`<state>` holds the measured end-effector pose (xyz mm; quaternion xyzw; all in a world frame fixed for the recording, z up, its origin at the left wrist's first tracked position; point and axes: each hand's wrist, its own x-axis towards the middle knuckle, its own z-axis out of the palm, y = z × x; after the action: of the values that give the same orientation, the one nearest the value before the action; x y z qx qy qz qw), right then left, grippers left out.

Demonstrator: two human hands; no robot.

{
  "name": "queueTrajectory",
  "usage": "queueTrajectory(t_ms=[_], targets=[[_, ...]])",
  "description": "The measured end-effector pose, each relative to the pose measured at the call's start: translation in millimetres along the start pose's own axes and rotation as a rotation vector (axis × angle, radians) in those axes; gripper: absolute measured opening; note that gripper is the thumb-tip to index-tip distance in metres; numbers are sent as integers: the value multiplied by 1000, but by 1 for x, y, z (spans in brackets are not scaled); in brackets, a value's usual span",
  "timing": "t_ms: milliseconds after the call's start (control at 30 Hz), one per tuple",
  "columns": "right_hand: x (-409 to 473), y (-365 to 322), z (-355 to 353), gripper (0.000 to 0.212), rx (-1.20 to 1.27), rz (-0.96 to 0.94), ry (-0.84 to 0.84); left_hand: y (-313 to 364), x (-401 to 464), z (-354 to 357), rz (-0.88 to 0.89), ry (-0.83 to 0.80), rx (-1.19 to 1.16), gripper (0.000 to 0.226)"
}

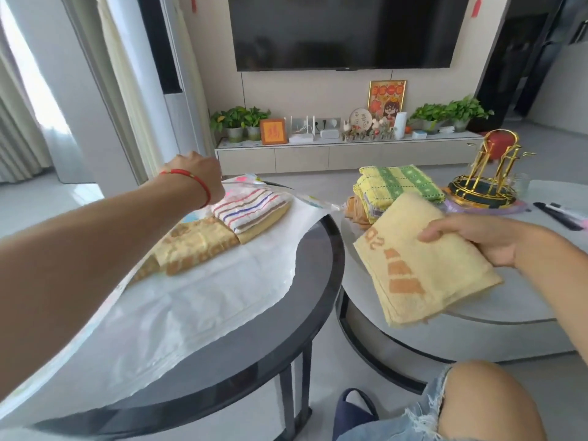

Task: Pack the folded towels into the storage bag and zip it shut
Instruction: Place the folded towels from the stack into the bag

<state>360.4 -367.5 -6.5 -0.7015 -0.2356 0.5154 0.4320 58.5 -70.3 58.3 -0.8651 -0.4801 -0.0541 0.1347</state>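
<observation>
A clear plastic storage bag (203, 300) lies flat across the dark round table (286, 354). Inside it sit a yellow-and-orange patterned towel (197, 246) and a white striped towel (246, 211). My left hand (197, 176), with a red cord at the wrist, is closed on the bag's upper flap at its far edge and holds it lifted. My right hand (477, 240) grips a folded yellow towel with orange print (420, 259) in the air between the two tables. A stack of folded towels, green-and-yellow on top (397, 184), rests on the pale table.
The pale round table (496, 332) on the right also carries a gold rack (486, 179) and dark pens (560, 214). A knee (496, 405) and a blue slipper (353, 412) are at the bottom. A TV cabinet (343, 154) stands at the back.
</observation>
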Motion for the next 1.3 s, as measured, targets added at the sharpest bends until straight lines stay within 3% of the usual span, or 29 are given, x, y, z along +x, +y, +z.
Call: queueTrajectory(t_ms=[133, 200, 267, 467, 633, 767, 900, 967, 1067, 1167, 1233, 1300], targets=[[-8, -9, 79, 63, 258, -71, -322, -14, -1, -13, -40, -85, -83, 13], [7, -12, 137, 50, 323, -54, -486, -17, -4, -20, -36, -135, -103, 19], [32, -19, 197, 39, 343, -36, -544, -20, -3, -23, -47, -141, -187, 30], [140, -49, 332, 29, 726, -42, -262, -35, 8, -23, 33, -91, -184, 33], [217, -81, 404, 30, 1051, -137, -182, -42, 31, -18, 30, -24, -276, 37], [255, -78, 435, 36, 918, -32, -29, -41, 41, -18, 83, 3, -224, 34], [263, -77, 443, 29, 807, -64, 261, -37, 37, -14, 114, 1, -170, 32], [265, -83, 441, 25, 903, -62, 249, -36, 33, -14, 138, -18, -144, 32], [258, -82, 429, 12, 990, -10, 104, -33, 27, -13, 151, -20, -152, 30], [247, -73, 411, 44, 668, -73, 54, -31, 22, -11, 146, -20, -173, 27], [220, -59, 390, 40, 459, -187, 71, -29, 17, -6, 140, -24, -198, 27], [182, -38, 358, 23, 265, -285, -65, -22, 10, 2, 123, -5, -223, 27]])
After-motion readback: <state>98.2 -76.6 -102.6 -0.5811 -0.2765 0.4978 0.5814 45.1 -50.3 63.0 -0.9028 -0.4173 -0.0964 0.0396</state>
